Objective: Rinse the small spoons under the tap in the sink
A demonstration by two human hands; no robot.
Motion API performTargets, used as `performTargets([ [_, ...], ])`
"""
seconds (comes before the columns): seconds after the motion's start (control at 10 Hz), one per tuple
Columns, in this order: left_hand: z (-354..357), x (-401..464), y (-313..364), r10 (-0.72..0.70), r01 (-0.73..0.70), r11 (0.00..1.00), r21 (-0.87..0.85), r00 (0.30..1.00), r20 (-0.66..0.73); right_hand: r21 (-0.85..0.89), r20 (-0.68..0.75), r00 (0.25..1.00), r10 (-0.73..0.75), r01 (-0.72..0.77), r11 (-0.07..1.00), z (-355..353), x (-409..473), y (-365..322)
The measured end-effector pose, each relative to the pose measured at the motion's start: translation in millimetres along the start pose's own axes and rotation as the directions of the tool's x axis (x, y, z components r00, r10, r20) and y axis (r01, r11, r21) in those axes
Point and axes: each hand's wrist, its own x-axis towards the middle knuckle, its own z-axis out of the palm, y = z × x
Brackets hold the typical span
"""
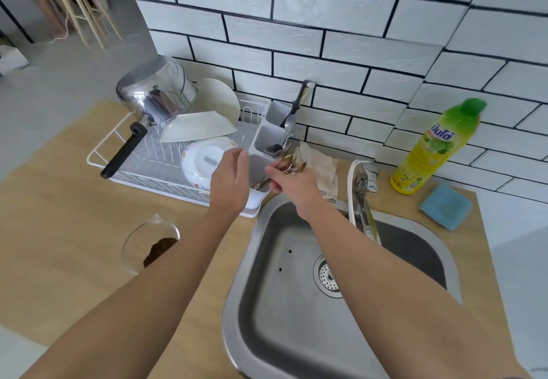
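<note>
My right hand (pixel 289 183) grips a bunch of small golden spoons (pixel 292 163) over the nearest compartment of the white cutlery holder (pixel 261 168), just beyond the sink's far left corner. My left hand (pixel 230 180) hovers beside the holder with relaxed fingers and holds nothing. The steel sink (pixel 284 313) lies below, its drain (pixel 326 276) bare. The tap (pixel 363 198) stands at the sink's far rim, with no water seen running. More cutlery (pixel 284 138) stands in the holder's farther compartments.
A white dish rack (pixel 100 153) at left carries a steel pot (pixel 157 94), plates and a bowl. A cloth (pixel 321 171) lies behind the sink. A yellow dish-soap bottle (pixel 433 147) and blue sponge (pixel 446 205) sit at right. A glass bowl (pixel 148 244) with brown contents sits near left.
</note>
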Motion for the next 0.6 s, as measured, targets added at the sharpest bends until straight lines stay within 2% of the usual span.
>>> performTargets([
  [0.2,1,-3,2,0.016,-0.016,1.000,0.022,1.000,0.007,0.009,0.112,0.994,-0.007,0.006,1.000,-7,-7,6],
  [0.4,-3,-10,7,0.028,-0.029,0.999,0.020,0.999,0.033,-0.080,0.116,0.993,-0.028,0.038,0.996,-15,-16,7],
  [0.5,-8,-17,11,0.054,-0.054,0.998,-0.018,0.998,0.032,-0.100,0.079,0.997,-0.024,0.032,0.994,-24,-31,1],
  [0.6,-11,-27,18,0.072,-0.071,0.997,-0.042,0.997,0.034,-0.035,-0.030,0.992,-0.123,0.122,0.992,-39,-49,-6],
])
